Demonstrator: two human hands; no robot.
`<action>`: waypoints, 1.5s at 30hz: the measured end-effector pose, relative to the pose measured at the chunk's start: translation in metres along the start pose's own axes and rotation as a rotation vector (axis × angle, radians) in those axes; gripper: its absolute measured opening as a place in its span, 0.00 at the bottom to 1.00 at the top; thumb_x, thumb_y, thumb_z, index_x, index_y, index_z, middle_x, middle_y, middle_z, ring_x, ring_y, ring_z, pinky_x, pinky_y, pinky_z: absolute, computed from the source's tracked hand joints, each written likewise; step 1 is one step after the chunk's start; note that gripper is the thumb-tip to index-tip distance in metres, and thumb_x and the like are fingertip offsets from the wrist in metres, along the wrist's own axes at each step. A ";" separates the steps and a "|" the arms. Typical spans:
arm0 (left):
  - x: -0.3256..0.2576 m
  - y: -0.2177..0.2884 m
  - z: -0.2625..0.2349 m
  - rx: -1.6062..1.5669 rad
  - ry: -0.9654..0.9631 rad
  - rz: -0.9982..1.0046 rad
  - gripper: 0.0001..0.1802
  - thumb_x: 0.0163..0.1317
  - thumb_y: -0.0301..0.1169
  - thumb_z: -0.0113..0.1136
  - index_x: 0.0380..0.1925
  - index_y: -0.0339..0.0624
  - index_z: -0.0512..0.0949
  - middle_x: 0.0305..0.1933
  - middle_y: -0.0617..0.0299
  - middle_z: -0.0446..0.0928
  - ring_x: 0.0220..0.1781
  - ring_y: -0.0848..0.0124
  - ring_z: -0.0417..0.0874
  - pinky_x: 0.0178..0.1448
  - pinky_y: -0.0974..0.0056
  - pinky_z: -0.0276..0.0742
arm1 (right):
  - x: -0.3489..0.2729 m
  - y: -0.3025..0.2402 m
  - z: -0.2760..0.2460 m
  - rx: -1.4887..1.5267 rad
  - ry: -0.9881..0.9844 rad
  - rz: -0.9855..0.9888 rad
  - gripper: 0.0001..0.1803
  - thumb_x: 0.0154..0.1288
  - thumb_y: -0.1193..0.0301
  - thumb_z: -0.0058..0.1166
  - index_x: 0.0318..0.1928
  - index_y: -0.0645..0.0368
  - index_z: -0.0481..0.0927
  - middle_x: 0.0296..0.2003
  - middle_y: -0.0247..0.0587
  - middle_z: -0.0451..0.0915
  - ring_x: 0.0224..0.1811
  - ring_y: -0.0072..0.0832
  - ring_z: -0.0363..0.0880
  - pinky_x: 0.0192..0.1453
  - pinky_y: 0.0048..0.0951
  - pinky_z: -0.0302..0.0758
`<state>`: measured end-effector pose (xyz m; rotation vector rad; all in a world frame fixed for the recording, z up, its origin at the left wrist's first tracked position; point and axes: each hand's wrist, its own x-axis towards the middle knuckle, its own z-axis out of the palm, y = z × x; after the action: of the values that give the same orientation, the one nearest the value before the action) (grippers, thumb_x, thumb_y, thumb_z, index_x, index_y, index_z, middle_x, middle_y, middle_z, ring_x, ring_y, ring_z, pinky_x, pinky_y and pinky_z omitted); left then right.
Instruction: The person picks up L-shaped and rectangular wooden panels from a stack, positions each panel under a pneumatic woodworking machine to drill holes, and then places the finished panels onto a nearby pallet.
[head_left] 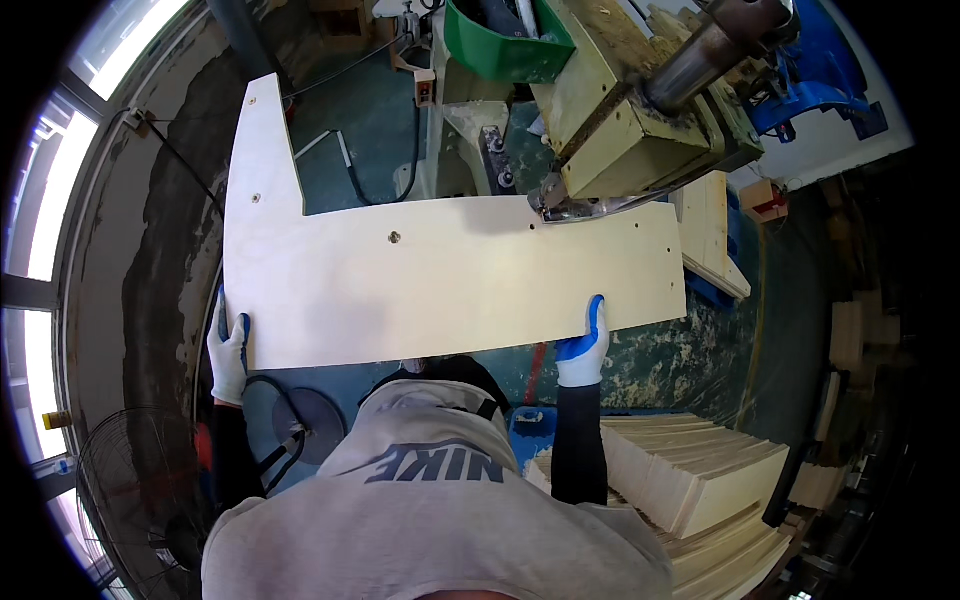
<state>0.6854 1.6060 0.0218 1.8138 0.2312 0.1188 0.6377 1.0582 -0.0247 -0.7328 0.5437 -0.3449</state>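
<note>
Panel, pale, flat and L-shaped, is the largest item we record: it lies in front of our torso, its long limb running to the right and its shorter limb reaching away from us on the left. Next in size, we note an olive-yellow machine at upper right; its metal nose sits over the far edge of the panel, right of the middle. Contact between the two we cannot tell. A stack of pale wood pieces stands at lower right, beside our right forearm. A wire-caged fan is at lower left. We log a green bin beyond the panel, near the machine, with items inside it. Both hands wear white-and-blue gloves and grip the panel: our left hand at the near left corner, our right hand on the near edge toward the right, blue thumb on top. Smallest, we count a brown-rimmed hole left of centre, plus several small dark holes toward the right end.
</note>
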 end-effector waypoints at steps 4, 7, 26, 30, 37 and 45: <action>0.023 -0.002 0.015 0.050 -0.032 -0.003 0.32 0.74 0.26 0.57 0.74 0.27 0.60 0.75 0.50 0.67 0.74 0.68 0.69 0.77 0.65 0.62 | 0.018 -0.009 0.007 -0.003 -0.039 -0.047 0.25 0.82 0.56 0.45 0.67 0.60 0.72 0.60 0.40 0.79 0.62 0.32 0.78 0.67 0.36 0.75; 0.025 0.002 0.017 0.025 -0.045 -0.078 0.33 0.74 0.26 0.57 0.75 0.27 0.60 0.75 0.50 0.67 0.74 0.68 0.68 0.78 0.65 0.61 | 0.017 -0.006 0.003 -0.003 -0.033 -0.057 0.25 0.82 0.57 0.46 0.67 0.61 0.72 0.61 0.40 0.79 0.63 0.32 0.78 0.68 0.36 0.74; -0.004 -0.004 0.008 0.049 -0.104 -0.092 0.32 0.75 0.28 0.57 0.75 0.32 0.60 0.69 0.56 0.72 0.66 0.72 0.74 0.70 0.68 0.70 | 0.051 0.002 -0.018 -0.037 0.039 -0.150 0.24 0.82 0.61 0.48 0.68 0.63 0.70 0.61 0.43 0.79 0.62 0.35 0.80 0.66 0.39 0.77; 0.019 0.015 -0.004 -0.082 -0.125 -0.248 0.21 0.74 0.29 0.59 0.63 0.37 0.71 0.48 0.67 0.78 0.39 0.86 0.74 0.37 0.78 0.71 | 0.050 0.010 -0.021 -0.014 0.043 -0.142 0.24 0.82 0.61 0.47 0.69 0.63 0.69 0.62 0.43 0.78 0.63 0.35 0.79 0.66 0.39 0.77; 0.023 0.030 0.029 -0.013 -0.065 -0.041 0.40 0.66 0.22 0.66 0.74 0.29 0.57 0.69 0.55 0.69 0.61 0.72 0.76 0.61 0.70 0.76 | 0.048 0.008 -0.006 -0.057 0.068 -0.183 0.24 0.82 0.62 0.46 0.69 0.62 0.69 0.62 0.44 0.77 0.63 0.36 0.78 0.67 0.39 0.76; 0.024 0.022 0.021 0.011 -0.006 -0.051 0.41 0.64 0.20 0.67 0.74 0.27 0.58 0.70 0.51 0.69 0.65 0.68 0.75 0.68 0.67 0.74 | 0.041 0.000 -0.005 -0.047 0.055 -0.176 0.25 0.82 0.60 0.45 0.69 0.63 0.69 0.63 0.45 0.76 0.65 0.37 0.77 0.68 0.39 0.74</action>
<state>0.7152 1.5856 0.0370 1.8177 0.2742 0.0761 0.6682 1.0358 -0.0424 -0.8206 0.5415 -0.5186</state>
